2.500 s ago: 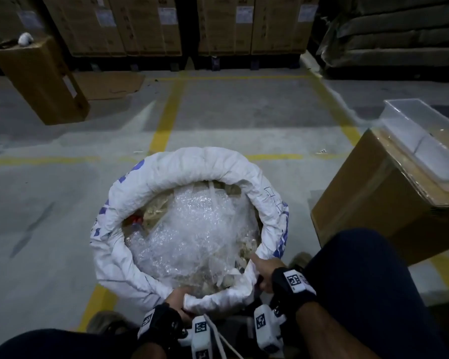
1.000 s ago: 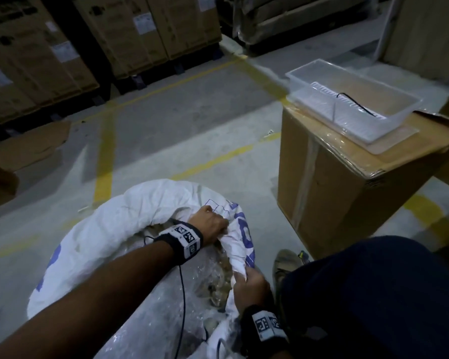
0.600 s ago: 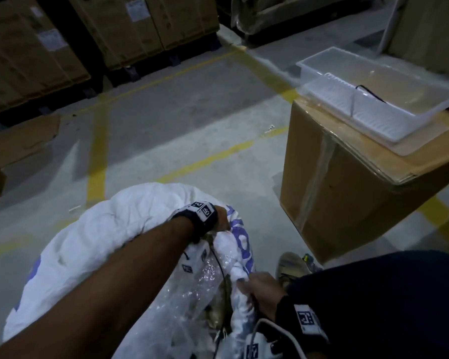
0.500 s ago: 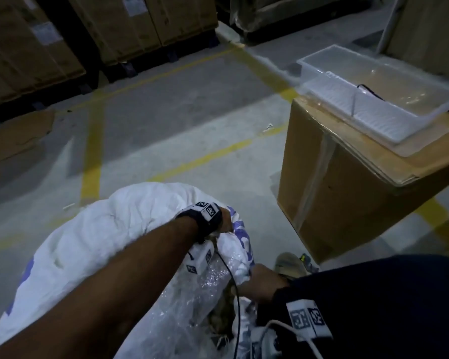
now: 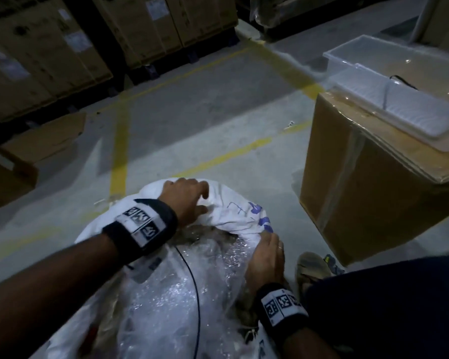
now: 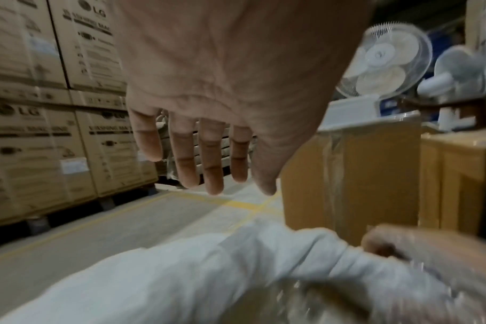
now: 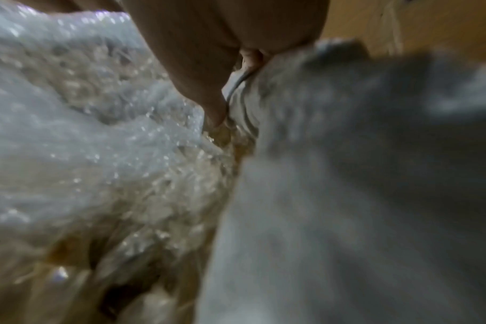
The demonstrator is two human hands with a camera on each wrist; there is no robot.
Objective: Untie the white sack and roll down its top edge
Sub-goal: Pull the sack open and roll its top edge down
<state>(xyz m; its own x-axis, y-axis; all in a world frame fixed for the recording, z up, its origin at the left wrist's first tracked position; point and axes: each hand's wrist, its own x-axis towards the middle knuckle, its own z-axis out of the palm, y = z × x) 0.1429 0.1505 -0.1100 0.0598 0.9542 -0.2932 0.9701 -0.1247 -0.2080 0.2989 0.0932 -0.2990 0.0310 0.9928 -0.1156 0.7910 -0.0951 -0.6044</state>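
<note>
The white sack [image 5: 233, 216] with blue print stands on the floor in front of me, its top rolled into a thick rim. Bubble wrap [image 5: 171, 307] fills its open mouth. My left hand [image 5: 192, 195] reaches across to the far rim. In the left wrist view this hand [image 6: 208, 157] has straight, spread fingers just above the rolled rim [image 6: 181, 274] and holds nothing. My right hand [image 5: 266, 257] grips the right side of the rim. In the right wrist view its thumb [image 7: 214, 109] lies inside against the fabric [image 7: 347, 197], beside the bubble wrap [image 7: 70, 131].
A tall cardboard box [image 5: 360, 203] with a clear plastic tray [image 5: 399, 94] on top stands close on the right. Stacked cartons [image 5: 49, 60] line the back. Flat cardboard [image 5: 44, 141] lies at the left. My shoe [image 5: 311, 265] and knee [image 5: 386, 307] are beside the sack.
My left hand has let go of the right part of the rim, moved to the far rim and opened. My right hand has slid up the right side of the rim.
</note>
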